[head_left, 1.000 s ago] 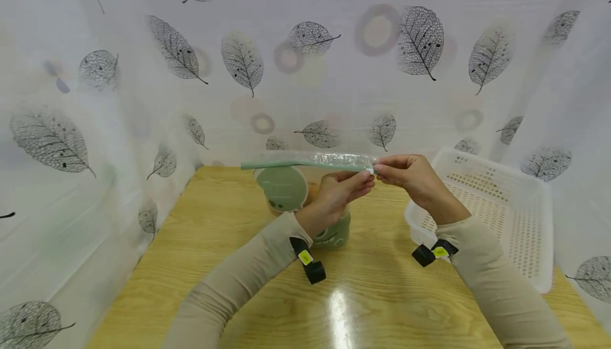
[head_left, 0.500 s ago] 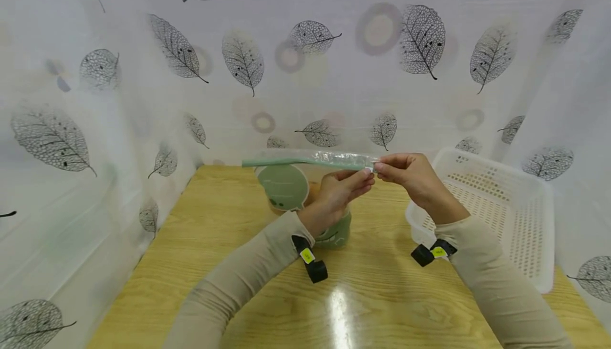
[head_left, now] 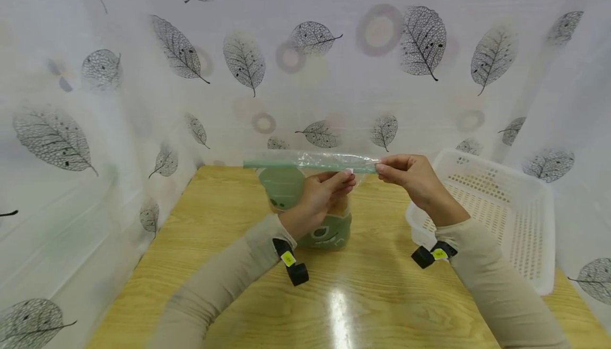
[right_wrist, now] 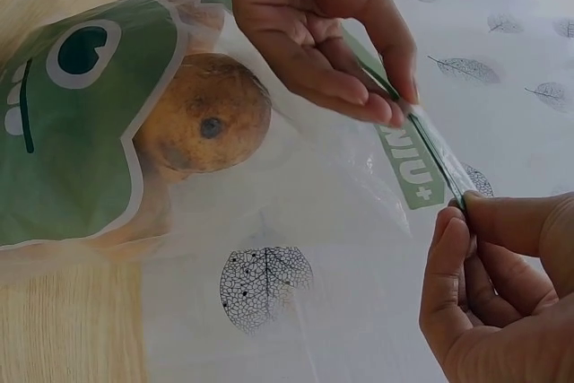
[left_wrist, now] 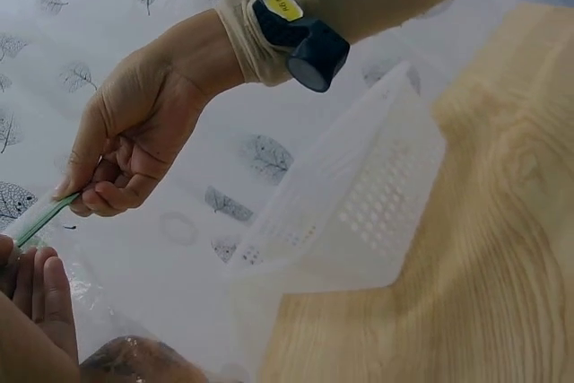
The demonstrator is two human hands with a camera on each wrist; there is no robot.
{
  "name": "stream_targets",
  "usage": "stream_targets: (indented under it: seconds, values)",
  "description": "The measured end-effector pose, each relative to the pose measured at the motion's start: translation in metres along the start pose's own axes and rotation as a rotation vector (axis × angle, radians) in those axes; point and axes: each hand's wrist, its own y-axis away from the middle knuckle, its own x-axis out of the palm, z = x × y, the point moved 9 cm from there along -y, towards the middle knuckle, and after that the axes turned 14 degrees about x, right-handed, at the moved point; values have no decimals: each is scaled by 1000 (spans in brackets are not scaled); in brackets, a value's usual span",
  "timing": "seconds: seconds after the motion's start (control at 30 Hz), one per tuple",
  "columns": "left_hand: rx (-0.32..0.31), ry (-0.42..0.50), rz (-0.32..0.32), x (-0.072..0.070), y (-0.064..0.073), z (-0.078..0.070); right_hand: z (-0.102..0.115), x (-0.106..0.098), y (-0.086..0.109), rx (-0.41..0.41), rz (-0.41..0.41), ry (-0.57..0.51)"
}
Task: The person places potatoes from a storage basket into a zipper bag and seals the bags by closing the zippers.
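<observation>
A clear zip bag [head_left: 329, 235] with green cartoon print stands upright on the wooden table, its green seal strip stretched level across the top. My left hand [head_left: 319, 200] pinches the small white slider [head_left: 350, 171] on the strip between thumb and fingers. Farther right, my right hand [head_left: 411, 182] pinches the end corner of the strip. Round brown produce [right_wrist: 208, 114] with a dark spot shows through the bag in the right wrist view. The left wrist view has the right hand [left_wrist: 134, 123] gripping the green strip [left_wrist: 45, 217], and part of the left hand [left_wrist: 40, 302].
A white perforated plastic basket [head_left: 544, 232] stands on the table [head_left: 382, 301] at the right, behind the right forearm. A pale curtain [head_left: 334, 84] with leaf prints hangs behind and along both sides. Each wrist carries a black strap-on camera [head_left: 297, 273].
The left hand has slid left along the seal strip with the slider, away from the right hand. The right hand keeps its hold on the bag's corner, nearly still.
</observation>
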Motion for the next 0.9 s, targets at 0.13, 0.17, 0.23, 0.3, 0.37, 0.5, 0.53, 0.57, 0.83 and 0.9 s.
stream_targets:
  seconds: [0.13, 0.17, 0.23, 0.3, 0.37, 0.5, 0.53, 0.57, 0.83, 0.9]
  values:
    - [-6, -31, -10, -16, 1, -8, 0, -1, 0, -3, -4, 14]
    - [-3, -36, -15, -20, 2, -11, 0, -2, 0, -2, -5, 14]
    - [0, -33, -35, -29, 3, -17, 0, -3, 1, 0, -5, 7]
    - [5, -23, -53, -39, 4, -23, 1, -4, 1, -1, -5, -3]
    - [11, -9, -72, -49, 5, -30, 2, -5, 1, -6, -4, -14]
    - [28, 8, -92, -67, 7, -44, 3, -6, 1, -17, -2, -28]
    - [35, 10, -98, -71, 8, -48, 3, -7, 1, -19, -2, -31]
    - [42, 14, -104, -75, 8, -51, 2, -7, 1, -19, -1, -34]
    - [67, 42, -111, -102, 10, -78, 4, -11, 0, -16, -2, -42]
    - [73, 43, -113, -109, 10, -84, 4, -12, 0, -7, -3, -57]
